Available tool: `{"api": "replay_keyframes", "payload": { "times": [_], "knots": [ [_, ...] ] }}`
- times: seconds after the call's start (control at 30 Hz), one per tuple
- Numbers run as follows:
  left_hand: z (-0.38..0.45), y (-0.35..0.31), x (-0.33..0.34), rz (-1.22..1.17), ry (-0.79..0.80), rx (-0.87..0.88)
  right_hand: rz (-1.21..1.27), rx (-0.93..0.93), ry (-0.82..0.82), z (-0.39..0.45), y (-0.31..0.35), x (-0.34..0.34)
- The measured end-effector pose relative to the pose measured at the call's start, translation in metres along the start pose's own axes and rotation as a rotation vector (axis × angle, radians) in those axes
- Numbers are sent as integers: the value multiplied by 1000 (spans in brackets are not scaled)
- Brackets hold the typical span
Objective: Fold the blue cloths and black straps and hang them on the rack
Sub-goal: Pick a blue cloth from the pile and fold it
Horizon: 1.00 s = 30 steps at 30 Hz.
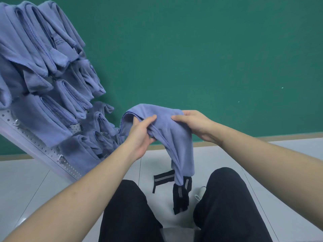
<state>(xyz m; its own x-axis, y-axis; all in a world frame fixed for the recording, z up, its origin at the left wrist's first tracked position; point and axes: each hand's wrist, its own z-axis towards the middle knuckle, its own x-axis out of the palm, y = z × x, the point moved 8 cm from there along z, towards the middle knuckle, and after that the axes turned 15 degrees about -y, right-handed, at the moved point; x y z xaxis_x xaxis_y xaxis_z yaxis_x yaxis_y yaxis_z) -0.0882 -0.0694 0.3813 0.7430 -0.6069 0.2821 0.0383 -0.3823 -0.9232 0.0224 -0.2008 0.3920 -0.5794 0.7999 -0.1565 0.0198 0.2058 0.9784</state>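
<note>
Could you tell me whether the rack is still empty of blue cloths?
No, the rack already carries many folded blue cloths hanging in rows.

Pale tiled floor (52,180) beneath you.
A black strap (163,179) lies flat on it, near the white perforated rack's (43,151) foot.

I see both hands, left hand (139,135) and right hand (194,124), gripping a blue cloth (167,130). Black straps (180,194) dangle below it. The rack (52,154) stands left.
</note>
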Motion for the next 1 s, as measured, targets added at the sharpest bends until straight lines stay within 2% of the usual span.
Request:
{"api": "replay_keyframes", "payload": {
  "times": [0.1, 0.2, 0.33, 0.4, 0.43, 0.5, 0.57, 0.77, 0.93, 1.0],
  "knots": [
    [-8, 14, 8, 74, 46, 10, 37, -22, -13, 2, 11, 6],
    [-4, 14, 10, 72, -4, 42, 40, -54, -39, 5, 17, 9],
    [6, 5, 15, -150, -32, 10, 126, 16, -324, 16, -12, -7],
    [12, 1, 18, -247, -65, -43, 18, 106, -400, 15, -53, -13],
    [15, 0, 19, -289, -86, -69, -141, 153, -339, 12, -77, -11],
    [20, -2, 24, -357, -111, -113, -429, 237, -77, 2, -126, 7],
    [24, -3, 28, -386, -129, -135, -504, 275, 59, -4, -158, 22],
    [33, 2, 38, -419, -172, -203, -414, 200, 50, 22, -180, 54],
    [37, 0, 40, -406, -208, -227, -497, 112, -110, 44, -196, 56],
    [40, 0, 37, -403, -224, -215, -426, 95, -142, 45, -196, 59]
  ]
}}
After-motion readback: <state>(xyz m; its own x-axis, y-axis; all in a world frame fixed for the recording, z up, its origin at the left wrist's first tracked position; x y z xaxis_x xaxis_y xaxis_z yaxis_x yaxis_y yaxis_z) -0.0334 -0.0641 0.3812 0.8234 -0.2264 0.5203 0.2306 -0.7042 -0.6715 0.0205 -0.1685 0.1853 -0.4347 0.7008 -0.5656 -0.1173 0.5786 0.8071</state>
